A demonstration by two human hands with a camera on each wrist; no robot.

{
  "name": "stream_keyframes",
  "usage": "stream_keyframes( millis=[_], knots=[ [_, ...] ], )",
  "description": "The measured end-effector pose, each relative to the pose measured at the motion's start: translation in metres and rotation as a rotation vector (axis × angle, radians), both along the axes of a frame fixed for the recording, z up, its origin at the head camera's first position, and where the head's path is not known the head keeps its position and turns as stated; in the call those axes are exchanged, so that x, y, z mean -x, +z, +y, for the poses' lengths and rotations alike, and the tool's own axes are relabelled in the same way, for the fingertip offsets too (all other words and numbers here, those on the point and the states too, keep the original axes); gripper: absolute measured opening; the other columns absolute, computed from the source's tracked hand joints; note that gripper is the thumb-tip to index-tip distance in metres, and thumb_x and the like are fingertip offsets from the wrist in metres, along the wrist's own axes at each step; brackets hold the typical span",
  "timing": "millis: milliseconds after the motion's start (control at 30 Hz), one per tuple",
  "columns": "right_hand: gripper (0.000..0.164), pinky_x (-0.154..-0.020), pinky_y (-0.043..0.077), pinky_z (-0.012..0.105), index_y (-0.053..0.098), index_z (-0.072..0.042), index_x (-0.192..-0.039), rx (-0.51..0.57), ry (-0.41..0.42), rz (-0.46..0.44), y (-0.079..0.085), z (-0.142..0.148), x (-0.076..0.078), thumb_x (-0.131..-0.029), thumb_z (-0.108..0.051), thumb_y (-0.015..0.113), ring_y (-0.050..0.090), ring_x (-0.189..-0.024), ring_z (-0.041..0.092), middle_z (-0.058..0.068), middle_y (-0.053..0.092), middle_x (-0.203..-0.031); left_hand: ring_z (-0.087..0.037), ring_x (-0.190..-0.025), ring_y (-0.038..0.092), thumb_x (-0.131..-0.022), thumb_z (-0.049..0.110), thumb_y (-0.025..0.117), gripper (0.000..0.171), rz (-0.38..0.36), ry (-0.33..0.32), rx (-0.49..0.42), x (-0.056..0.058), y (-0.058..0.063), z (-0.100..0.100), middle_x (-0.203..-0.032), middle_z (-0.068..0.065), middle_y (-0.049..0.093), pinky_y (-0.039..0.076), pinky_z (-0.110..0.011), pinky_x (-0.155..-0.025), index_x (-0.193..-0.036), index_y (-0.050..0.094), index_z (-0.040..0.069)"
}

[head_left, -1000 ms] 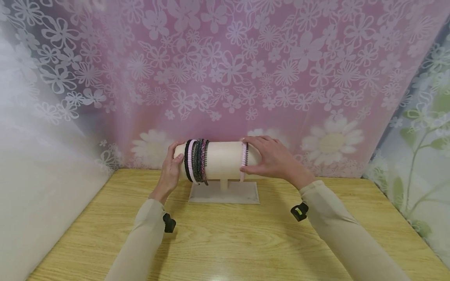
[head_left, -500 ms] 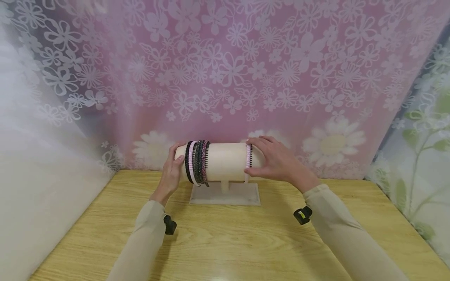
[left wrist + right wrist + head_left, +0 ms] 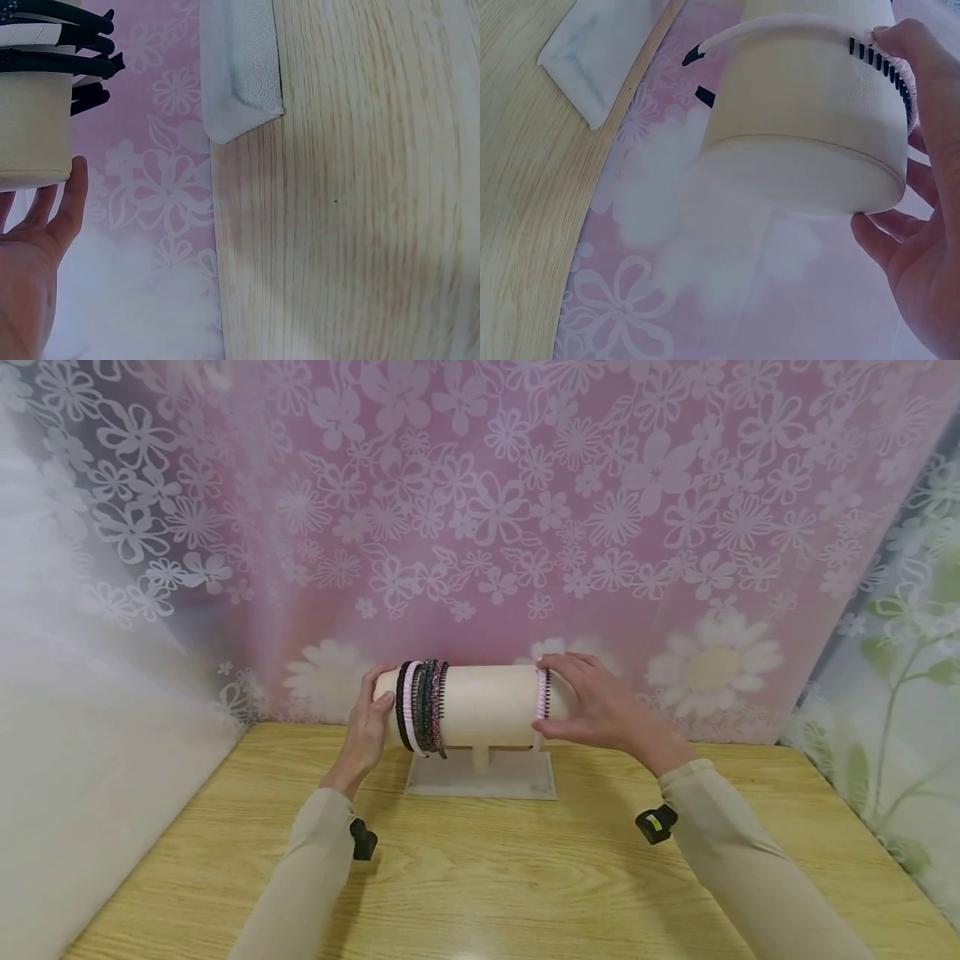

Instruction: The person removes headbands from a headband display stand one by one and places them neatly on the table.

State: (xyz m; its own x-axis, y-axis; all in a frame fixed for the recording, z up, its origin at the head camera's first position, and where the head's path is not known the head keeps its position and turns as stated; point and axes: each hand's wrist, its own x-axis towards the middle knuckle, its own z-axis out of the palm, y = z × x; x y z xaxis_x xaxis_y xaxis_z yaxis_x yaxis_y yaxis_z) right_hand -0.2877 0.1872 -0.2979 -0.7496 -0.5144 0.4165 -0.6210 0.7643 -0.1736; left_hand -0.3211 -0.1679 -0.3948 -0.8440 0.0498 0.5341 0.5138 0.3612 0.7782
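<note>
A cream headband holder, a horizontal cylinder (image 3: 491, 702) on a short post, carries several headbands. At its left end my left hand (image 3: 366, 732) holds the cylinder, thumb in front and fingers behind. Beside that hand sit a black headband (image 3: 401, 706), a pink one (image 3: 409, 706), a dark green glittery one (image 3: 425, 706) and a multicoloured glittery one (image 3: 436, 702). Near the right end, a pale pink toothed headband (image 3: 542, 693) is pinched between thumb and fingers of my right hand (image 3: 603, 706). The right wrist view shows its black tips (image 3: 694, 55) below the cylinder.
The holder's flat whitish base (image 3: 480, 781) stands on a wood-grain table (image 3: 480, 877), close to its back edge. A pink flowered curtain (image 3: 480, 510) hangs right behind, with pale curtains at both sides. Black wrist cameras (image 3: 656, 824) hang under the sleeves.
My right hand has slid the pale pink headband rightward along the cylinder, toward its right end. The left hand keeps its hold, and the other headbands stay in place.
</note>
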Motion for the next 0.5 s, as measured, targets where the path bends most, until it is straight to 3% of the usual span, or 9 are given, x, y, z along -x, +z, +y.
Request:
stream_keyframes(
  millis=[500],
  knots=[
    [0.086, -0.109, 0.046, 0.056, 0.047, -0.005, -0.148, 0.036, 0.027, -0.067, 0.0003, 0.0099, -0.0013, -0.078, -0.038, 0.086, 0.054, -0.135, 0.040, 0.020, 0.055, -0.149, -0.037, -0.121, 0.057, -0.107, 0.029, 0.036, 0.049, -0.014, 0.000, -0.007, 0.0002, -0.0002, 0.0000, -0.153, -0.012, 0.048, 0.046, -0.053, -0.099, -0.155, 0.036, 0.020]
  ],
)
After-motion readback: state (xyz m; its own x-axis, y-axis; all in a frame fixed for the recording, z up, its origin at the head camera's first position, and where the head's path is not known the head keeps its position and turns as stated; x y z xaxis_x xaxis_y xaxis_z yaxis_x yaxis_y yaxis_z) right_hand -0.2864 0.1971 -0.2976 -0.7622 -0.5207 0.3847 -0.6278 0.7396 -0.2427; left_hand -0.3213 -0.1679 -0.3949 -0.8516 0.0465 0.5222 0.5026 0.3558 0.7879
